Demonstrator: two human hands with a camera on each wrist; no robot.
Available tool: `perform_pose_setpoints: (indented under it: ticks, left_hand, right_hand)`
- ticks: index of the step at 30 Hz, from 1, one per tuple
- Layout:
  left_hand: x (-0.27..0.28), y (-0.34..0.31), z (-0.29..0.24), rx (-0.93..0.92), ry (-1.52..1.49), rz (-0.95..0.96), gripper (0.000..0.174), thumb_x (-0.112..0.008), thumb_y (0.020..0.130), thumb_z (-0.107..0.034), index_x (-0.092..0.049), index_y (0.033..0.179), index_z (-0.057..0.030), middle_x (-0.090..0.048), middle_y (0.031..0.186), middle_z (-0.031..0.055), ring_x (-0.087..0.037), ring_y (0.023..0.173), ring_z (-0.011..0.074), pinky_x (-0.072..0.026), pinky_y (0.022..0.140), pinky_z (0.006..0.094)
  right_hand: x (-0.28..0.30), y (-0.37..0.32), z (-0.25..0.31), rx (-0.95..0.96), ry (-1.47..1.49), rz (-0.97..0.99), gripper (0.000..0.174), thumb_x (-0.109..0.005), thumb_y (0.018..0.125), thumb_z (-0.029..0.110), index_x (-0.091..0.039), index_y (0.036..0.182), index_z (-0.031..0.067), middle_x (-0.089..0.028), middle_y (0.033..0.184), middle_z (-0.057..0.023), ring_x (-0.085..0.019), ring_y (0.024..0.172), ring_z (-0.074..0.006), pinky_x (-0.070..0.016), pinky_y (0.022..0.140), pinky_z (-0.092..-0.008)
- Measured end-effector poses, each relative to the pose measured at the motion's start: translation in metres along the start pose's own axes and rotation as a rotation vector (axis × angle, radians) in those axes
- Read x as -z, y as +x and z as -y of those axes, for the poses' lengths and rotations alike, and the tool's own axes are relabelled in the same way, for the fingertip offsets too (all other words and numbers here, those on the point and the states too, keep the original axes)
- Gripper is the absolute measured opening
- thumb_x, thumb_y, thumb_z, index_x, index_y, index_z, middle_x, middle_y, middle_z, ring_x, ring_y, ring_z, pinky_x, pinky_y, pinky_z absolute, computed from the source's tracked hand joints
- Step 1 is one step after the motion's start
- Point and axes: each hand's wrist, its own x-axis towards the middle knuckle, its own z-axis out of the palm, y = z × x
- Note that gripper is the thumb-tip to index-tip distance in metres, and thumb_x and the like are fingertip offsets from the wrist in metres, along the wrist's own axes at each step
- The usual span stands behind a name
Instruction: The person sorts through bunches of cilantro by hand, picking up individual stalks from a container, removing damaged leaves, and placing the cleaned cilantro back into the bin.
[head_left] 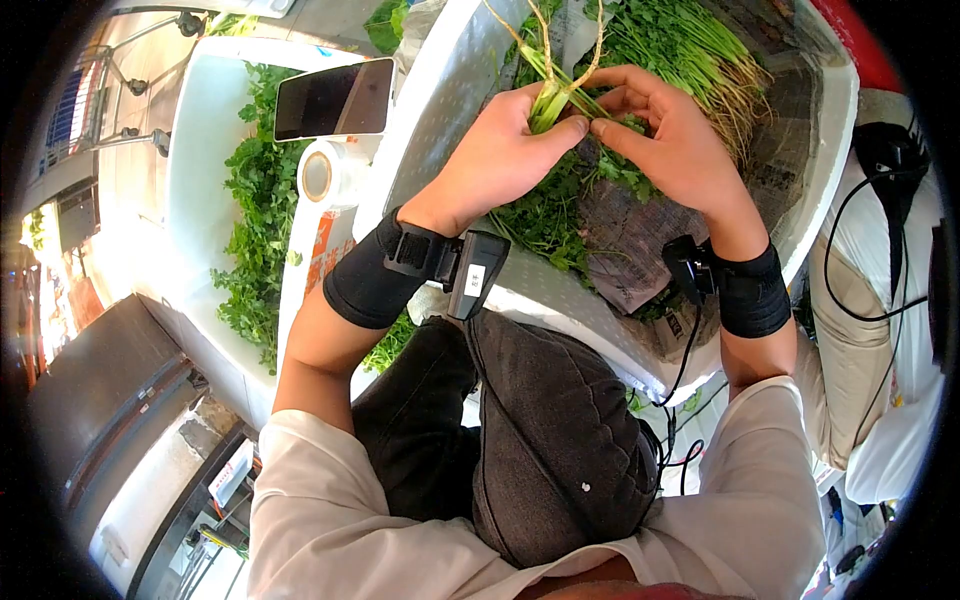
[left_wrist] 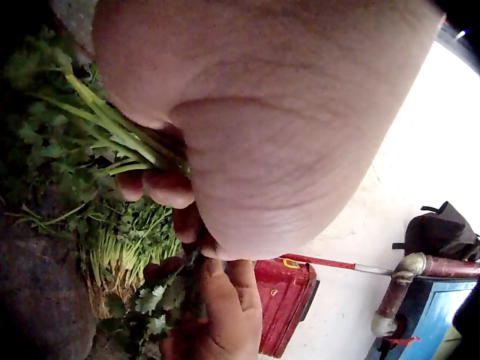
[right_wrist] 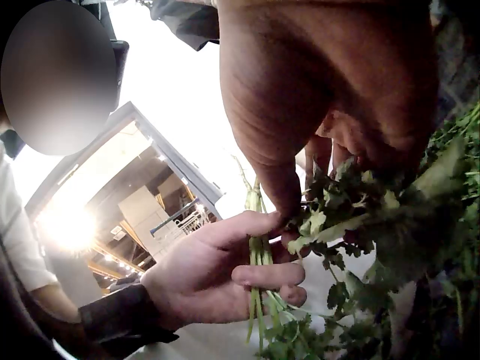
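Note:
My left hand (head_left: 520, 140) grips a small bunch of coriander (head_left: 552, 95) by its green stems, pale roots pointing up and away. In the right wrist view the same left hand (right_wrist: 225, 277) has its fingers curled round the stems (right_wrist: 257, 255). My right hand (head_left: 665, 130) meets it thumb to thumb and pinches leafy sprigs (head_left: 625, 125) just beside the bunch. In the left wrist view the left hand (left_wrist: 247, 127) fills the frame, stems (left_wrist: 112, 135) running out of its fist, with the right hand (left_wrist: 221, 315) below.
A white foam box (head_left: 440, 100) lined with newspaper (head_left: 630, 240) holds a heap of rooted coriander (head_left: 700, 55). On the left a white tub (head_left: 195, 160) holds more greens, with a phone (head_left: 335, 98) and a tape roll (head_left: 325, 175) on its edge. A red crate (left_wrist: 285, 300) stands below.

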Motion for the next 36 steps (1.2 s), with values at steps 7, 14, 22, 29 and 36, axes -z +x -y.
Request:
perform_pose_setpoints:
  ticks: [7,14,22,29,36]
  left_hand:
    - [0.001,0.001,0.001,-0.011,0.141,0.031,0.029,-0.067,0.099,-0.022,-0.066,0.119,0.0003,-0.072,0.099,0.0072,-0.064,0.092,0.0146,-0.0514,0.087,0.0328]
    - [0.001,0.001,0.005,-0.03,0.206,0.05,0.029,-0.066,0.099,-0.02,-0.064,0.119,0.0006,-0.071,0.096,0.0103,-0.063,0.088,0.0172,-0.0512,0.085,0.0345]
    - [-0.001,0.001,0.004,-0.097,0.234,0.044,0.029,-0.066,0.099,-0.02,-0.063,0.119,0.0011,-0.069,0.09,0.0112,-0.062,0.083,0.0174,-0.0513,0.081,0.0355]
    - [0.0,0.0,0.008,-0.095,0.268,0.047,0.028,-0.066,0.098,-0.02,-0.063,0.115,0.0019,-0.069,0.089,0.0161,-0.063,0.079,0.0244,-0.051,0.078,0.0387]
    - [0.0,0.002,0.006,-0.058,0.251,-0.002,0.028,-0.066,0.098,-0.021,-0.063,0.114,0.002,-0.069,0.09,0.0177,-0.063,0.08,0.0257,-0.0513,0.079,0.0379]
  right_hand:
    - [0.006,-0.001,0.002,-0.044,-0.133,0.007,0.037,-0.072,0.091,0.015,-0.066,0.125,0.0022,-0.069,0.089,-0.0046,-0.059,0.079,-0.0107,-0.0476,0.07,-0.0288]
    - [0.004,-0.001,0.003,-0.093,-0.101,0.009,0.035,-0.073,0.09,0.015,-0.067,0.123,0.0026,-0.069,0.089,-0.0044,-0.058,0.077,-0.009,-0.0466,0.067,-0.0267]
    - [0.002,-0.003,0.001,-0.051,-0.13,-0.009,0.035,-0.072,0.09,0.012,-0.066,0.123,0.0002,-0.071,0.09,-0.0076,-0.061,0.081,-0.0122,-0.0504,0.073,-0.0307]
    - [0.005,-0.004,0.007,-0.084,-0.133,0.046,0.032,-0.071,0.089,0.013,-0.07,0.116,-0.0037,-0.074,0.095,-0.0118,-0.066,0.087,-0.016,-0.0533,0.081,-0.033]
    - [0.008,-0.002,0.009,-0.131,-0.209,0.01,0.03,-0.071,0.09,0.016,-0.071,0.112,-0.0057,-0.075,0.09,-0.0123,-0.068,0.083,-0.0152,-0.0541,0.078,-0.0321]
